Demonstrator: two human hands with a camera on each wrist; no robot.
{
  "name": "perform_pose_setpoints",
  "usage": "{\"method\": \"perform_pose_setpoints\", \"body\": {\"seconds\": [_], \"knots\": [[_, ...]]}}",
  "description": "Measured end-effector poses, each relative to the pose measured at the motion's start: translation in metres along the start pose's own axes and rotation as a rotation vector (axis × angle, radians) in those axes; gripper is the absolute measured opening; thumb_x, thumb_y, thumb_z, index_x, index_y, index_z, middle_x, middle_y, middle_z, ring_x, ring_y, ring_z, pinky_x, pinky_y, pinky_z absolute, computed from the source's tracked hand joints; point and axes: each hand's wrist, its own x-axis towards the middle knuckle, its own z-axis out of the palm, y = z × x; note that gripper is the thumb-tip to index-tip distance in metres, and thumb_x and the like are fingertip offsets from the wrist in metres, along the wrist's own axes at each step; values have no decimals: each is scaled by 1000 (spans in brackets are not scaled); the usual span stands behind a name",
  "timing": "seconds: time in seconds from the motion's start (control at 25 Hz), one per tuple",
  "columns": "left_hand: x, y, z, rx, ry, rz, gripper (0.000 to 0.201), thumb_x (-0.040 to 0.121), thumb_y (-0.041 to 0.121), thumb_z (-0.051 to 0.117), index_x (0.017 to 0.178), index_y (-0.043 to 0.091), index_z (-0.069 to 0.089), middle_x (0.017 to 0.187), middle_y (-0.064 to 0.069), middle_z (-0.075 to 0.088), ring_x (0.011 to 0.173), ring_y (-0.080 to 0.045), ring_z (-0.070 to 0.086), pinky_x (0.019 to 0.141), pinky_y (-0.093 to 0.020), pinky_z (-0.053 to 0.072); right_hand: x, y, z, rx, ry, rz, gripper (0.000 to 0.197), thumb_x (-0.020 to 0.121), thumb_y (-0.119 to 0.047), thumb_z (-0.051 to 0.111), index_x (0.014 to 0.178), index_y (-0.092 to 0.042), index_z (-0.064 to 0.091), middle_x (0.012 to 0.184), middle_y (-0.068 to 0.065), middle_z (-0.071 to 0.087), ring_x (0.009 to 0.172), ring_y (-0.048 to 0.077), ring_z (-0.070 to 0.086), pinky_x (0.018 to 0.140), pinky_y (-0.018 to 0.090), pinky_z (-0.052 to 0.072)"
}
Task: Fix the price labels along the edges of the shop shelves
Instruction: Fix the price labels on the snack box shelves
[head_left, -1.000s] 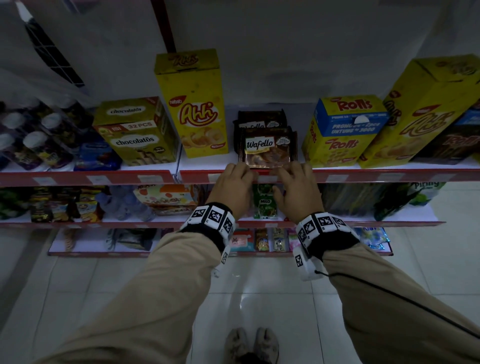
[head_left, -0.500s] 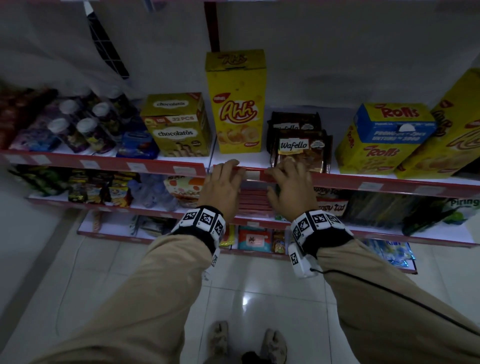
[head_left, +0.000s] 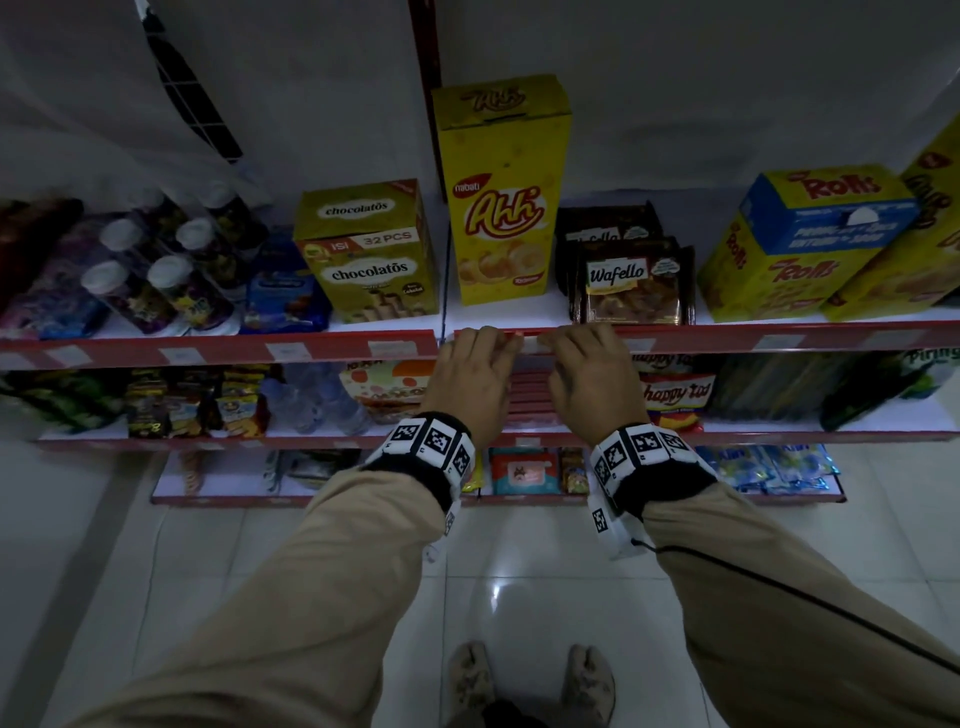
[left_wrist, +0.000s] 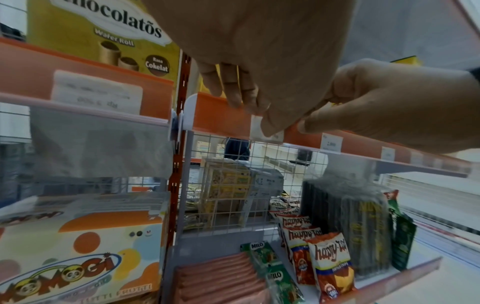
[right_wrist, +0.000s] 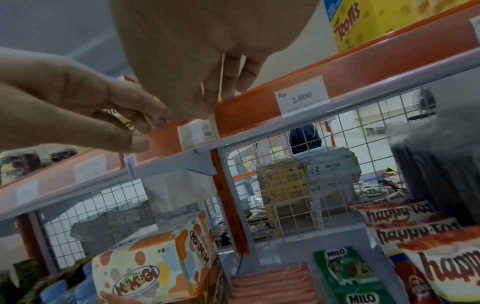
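Head view: three-tier shop shelving with a red top shelf edge running across the frame, white floor tiles below. On the top shelf, left to right: dark jars, a Chocolatos box, a tall yellow Ahh box, Wafello packs, a Rolls box. Both arms in beige sleeves reach to the top shelf edge, tag-marked wristbands on both wrists. Left hand and right hand sit side by side on the edge strip below the Ahh box and Wafello packs, fingers curled over the strip's upper lip. The price label being worked on is a small white slip in the strip, between the two hands, fingertips touching it from both sides. Right wrist view: the label sits in the strip just under the right thumb tip, left hand's fingers curled at its left end; a separate label reading Rp 2.000 is further right on the same strip. Left wrist view: left fingers bent down over the strip, right thumb and forefinger meeting the left thumb tip at the label; whether either hand truly pinches the slip or only presses it, cannot tell. Happy Tos bags and Milo cartons on the shelf below.
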Motion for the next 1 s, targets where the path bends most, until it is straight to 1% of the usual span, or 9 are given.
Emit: {"method": "perform_pose_setpoints", "body": {"seconds": [0.2,0.4,0.56,0.64,0.76,0.84,0.92,0.96,1.0], "knots": [[4,-6,1,-16,35,32,51,82,23,55,133,15,48,119,-9,49,107,-30,45,87,-40,35,2,-7,3,-58,9,42,34,75,-7,62,109,-6,66,104,11,66,95,35,54,78,43,46],[5,-7,5,-5,52,23,52,81,27,54,132,17,48,118,-7,49,105,-29,44,85,-39,34,6,-12,5,-78,18,88,24,74,-8,64,98,-6,66,101,12,63,94,36,52,76,43,45],[6,-6,9,-33,82,15,47,80,27,55,126,18,52,115,-7,51,103,-28,46,84,-39,34,6,-11,3,-55,35,95,29,74,-8,65,103,-6,66,100,14,63,93,37,53,73,42,44],[6,-8,9,-52,91,23,45,79,26,56,124,18,53,114,-7,51,103,-28,46,85,-39,35,9,-11,4,-72,19,92,28,74,-10,64,102,-6,66,99,16,61,93,37,53,72,42,44],[2,-11,9,-79,100,52,45,81,25,56,125,17,53,114,-7,51,103,-29,46,86,-39,34,14,-11,5,-31,-11,141,20,79,-14,63,98,-8,66,103,16,56,98,35,50,77,42,43],[2,-12,7,-109,101,38,45,83,25,55,127,16,51,115,-7,51,104,-29,47,86,-38,33,17,-8,4,31,-15,193,15,82,-15,63,96,-10,67,106,13,55,104,35,47,82,42,42],[3,-13,5,-185,101,-6,48,85,25,54,131,15,46,115,-6,53,105,-28,47,87,-38,33,19,-7,3,88,-13,213,12,85,-13,61,95,-11,68,106,10,59,111,36,46,89,45,41],[4,-13,4,-243,103,-28,50,86,25,53,134,15,43,115,-5,55,106,-27,47,88,-38,34,20,-7,1,139,3,212,11,86,-11,59,94,-11,68,103,9,62,110,36,47,92,45,40],[5,-13,4,-317,108,-51,52,88,24,53,137,15,40,114,-5,57,106,-27,47,88,-39,35,20,-9,0,220,39,220,11,87,-8,58,93,-10,67,98,7,65,106,34,52,94,43,40]]}}
